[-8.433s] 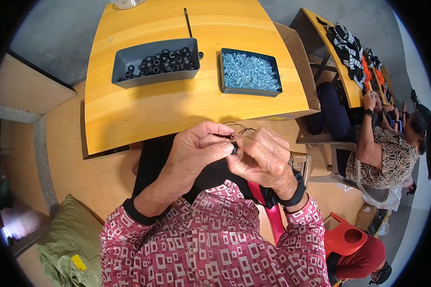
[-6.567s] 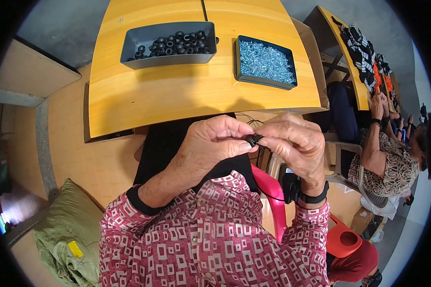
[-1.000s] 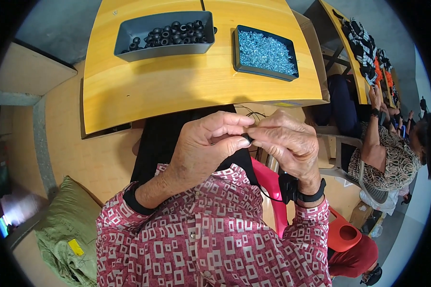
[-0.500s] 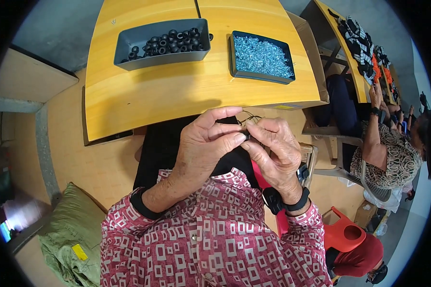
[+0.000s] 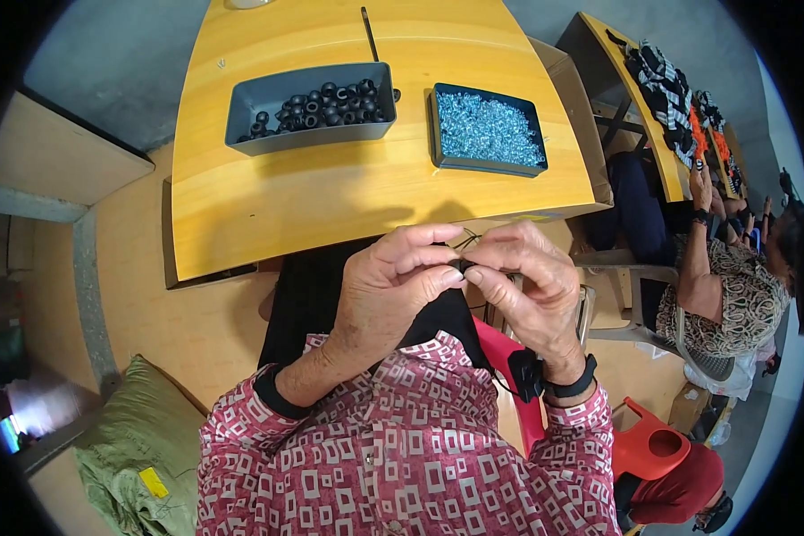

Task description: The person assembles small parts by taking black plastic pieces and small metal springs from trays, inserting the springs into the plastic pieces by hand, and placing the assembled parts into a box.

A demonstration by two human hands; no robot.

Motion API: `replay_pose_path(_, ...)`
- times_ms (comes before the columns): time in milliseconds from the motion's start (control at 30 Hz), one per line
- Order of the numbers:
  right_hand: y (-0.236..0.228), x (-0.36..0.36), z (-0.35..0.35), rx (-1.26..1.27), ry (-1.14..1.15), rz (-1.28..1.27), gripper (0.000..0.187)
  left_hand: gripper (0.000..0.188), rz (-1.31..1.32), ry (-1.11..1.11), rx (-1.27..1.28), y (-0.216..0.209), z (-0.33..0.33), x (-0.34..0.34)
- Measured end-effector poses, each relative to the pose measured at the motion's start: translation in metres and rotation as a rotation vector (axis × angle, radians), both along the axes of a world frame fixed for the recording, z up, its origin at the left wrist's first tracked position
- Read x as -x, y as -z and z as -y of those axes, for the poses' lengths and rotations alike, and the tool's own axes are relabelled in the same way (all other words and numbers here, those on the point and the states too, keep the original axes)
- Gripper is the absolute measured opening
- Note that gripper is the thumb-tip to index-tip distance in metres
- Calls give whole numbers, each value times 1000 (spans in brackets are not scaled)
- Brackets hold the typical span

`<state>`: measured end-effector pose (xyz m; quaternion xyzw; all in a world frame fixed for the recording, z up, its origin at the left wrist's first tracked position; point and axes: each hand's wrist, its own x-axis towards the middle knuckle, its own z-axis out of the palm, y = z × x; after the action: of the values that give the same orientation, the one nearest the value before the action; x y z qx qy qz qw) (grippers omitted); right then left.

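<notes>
My left hand (image 5: 389, 284) and my right hand (image 5: 534, 288) meet in front of my chest, just off the table's near edge. The thumb and fingertips of each are pinched together on a small black piece (image 5: 462, 265), mostly hidden by the fingers. A thin black cord (image 5: 467, 238) loops up behind the fingertips. Beyond my hands, a grey bin (image 5: 311, 141) holds several black, round beads with holes (image 5: 329, 105). To its right lies a shallow dark tray (image 5: 489, 166) full of small clear bluish beads (image 5: 487, 129).
Both containers stand on a yellow wooden table (image 5: 304, 201). A green sack (image 5: 143, 438) lies on the floor at left. At right, a seated person (image 5: 724, 281) works at another table with black, white and orange material (image 5: 665, 85). A red stool (image 5: 648, 442) stands lower right.
The table and containers sit slightly lower in the picture. My hands have drawn level, the right one turned a little, with the black piece still between their fingertips.
</notes>
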<state>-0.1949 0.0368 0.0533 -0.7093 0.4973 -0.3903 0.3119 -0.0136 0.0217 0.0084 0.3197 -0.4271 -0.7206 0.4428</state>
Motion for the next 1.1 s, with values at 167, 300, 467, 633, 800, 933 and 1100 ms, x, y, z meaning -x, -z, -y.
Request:
replay_pose_path(167,3,-3,2,-91,17,244,16,35,-100,3,50,4,0,1)
replay_pose_path(300,-3,-3,2,6,-21,56,19,34,-73,7,45,7,2,-1)
replay_pose_path(467,-11,-4,-1,0,6,-17,18,32,-113,12,30,8,-1,-2)
replay_pose_path(633,-9,9,6,50,-27,-10,15,25,-185,17,3,7,1,-3)
replay_pose_path(800,-6,7,6,14,-13,80,13,24,-155,-2,-12,6,1,-1)
replay_pose_path(933,1,7,9,-50,-2,118,11,23,-157,-10,-30,7,1,1)
replay_pose_path(1100,6,5,9,-64,6,169,9,22,-194,-7,-57,7,1,2)
